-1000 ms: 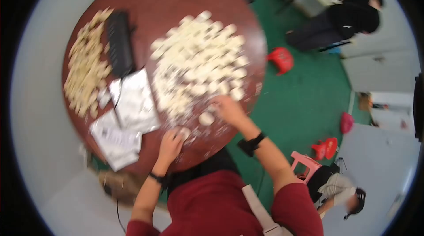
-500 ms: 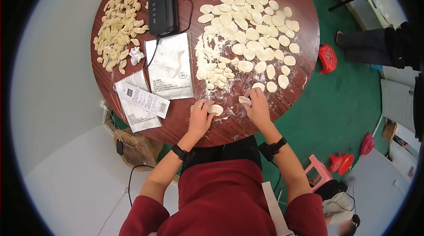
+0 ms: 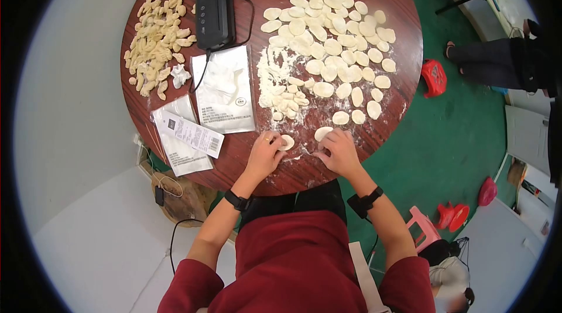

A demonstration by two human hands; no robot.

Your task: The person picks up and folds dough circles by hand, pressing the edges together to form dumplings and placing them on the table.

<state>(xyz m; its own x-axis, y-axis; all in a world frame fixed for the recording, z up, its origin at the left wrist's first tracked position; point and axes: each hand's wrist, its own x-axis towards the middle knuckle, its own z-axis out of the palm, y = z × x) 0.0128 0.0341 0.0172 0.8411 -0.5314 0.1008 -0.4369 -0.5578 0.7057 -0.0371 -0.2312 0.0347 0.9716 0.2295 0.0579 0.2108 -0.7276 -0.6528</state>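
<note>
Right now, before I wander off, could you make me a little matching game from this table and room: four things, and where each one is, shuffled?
Column one:
1. Left hand
2. Black machine
3. Barcode slip
4. Red stool

Column two:
A. On the green floor
B. At the edge of a dough disc
C. Lying on a silvery packet
D. Between the shaped dough pieces and the spread of flat discs

Pairs: 1-B, 2-D, 3-C, 4-A

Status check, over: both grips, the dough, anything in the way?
Left grip at the edge of one dough round; right grip at a second round. Unclear if either's lifted. Only flour seen between grips.
</note>
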